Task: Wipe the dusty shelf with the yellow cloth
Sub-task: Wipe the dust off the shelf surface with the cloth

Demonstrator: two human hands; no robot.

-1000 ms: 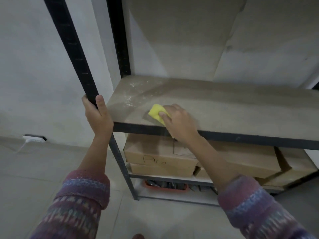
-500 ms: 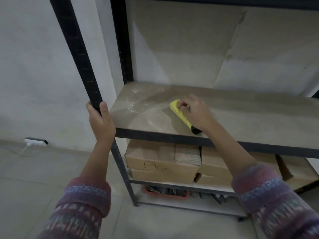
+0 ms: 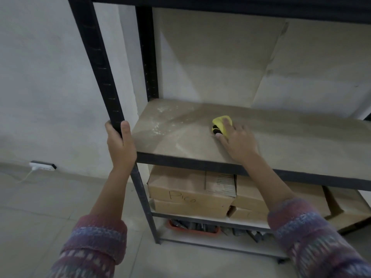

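A dusty brown shelf board (image 3: 301, 141) sits in a black metal rack, with white dust patches near its left end. The yellow cloth (image 3: 220, 123), with a black patch on its left side, lies on the board toward the back. My right hand (image 3: 236, 140) presses down on the cloth with fingers stretched over it. My left hand (image 3: 120, 143) grips the rack's black front-left post (image 3: 100, 63) at shelf height.
Cardboard boxes (image 3: 188, 195) fill the shelf below, one marked "Pico". An orange tray (image 3: 192, 227) of dark items sits on the bottom level. A white power strip (image 3: 42, 166) lies by the wall at left. Another shelf edge runs overhead.
My right hand has pushed the cloth from the board's front edge toward the back and slightly right. The left hand keeps its grip on the post.
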